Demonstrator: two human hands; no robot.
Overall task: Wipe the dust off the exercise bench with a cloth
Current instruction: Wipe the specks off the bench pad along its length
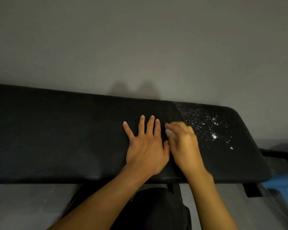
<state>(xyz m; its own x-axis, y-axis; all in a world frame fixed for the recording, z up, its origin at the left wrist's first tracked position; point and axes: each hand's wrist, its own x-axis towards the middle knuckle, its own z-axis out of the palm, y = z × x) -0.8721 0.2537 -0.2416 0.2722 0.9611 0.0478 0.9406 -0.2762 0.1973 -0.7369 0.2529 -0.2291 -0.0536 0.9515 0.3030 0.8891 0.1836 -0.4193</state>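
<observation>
A long black padded exercise bench (56, 138) runs across the view against a grey wall. White dust specks (206, 127) are scattered over its right end. My left hand (145, 146) lies flat on the bench top with its fingers spread. Just to its right, my right hand (183, 145) is blurred, its fingers curled over a small whitish wad (170, 132) that looks like the cloth. A darker fabric-like patch (171, 112) ends at a slanted edge just left of the dust; I cannot tell what it is.
A blue object (281, 183) sits on the floor by the bench's right end, beside a black frame bar (278, 154). The grey floor (23, 205) shows below the bench's near edge. My dark-clothed knee (156, 209) is under the arms.
</observation>
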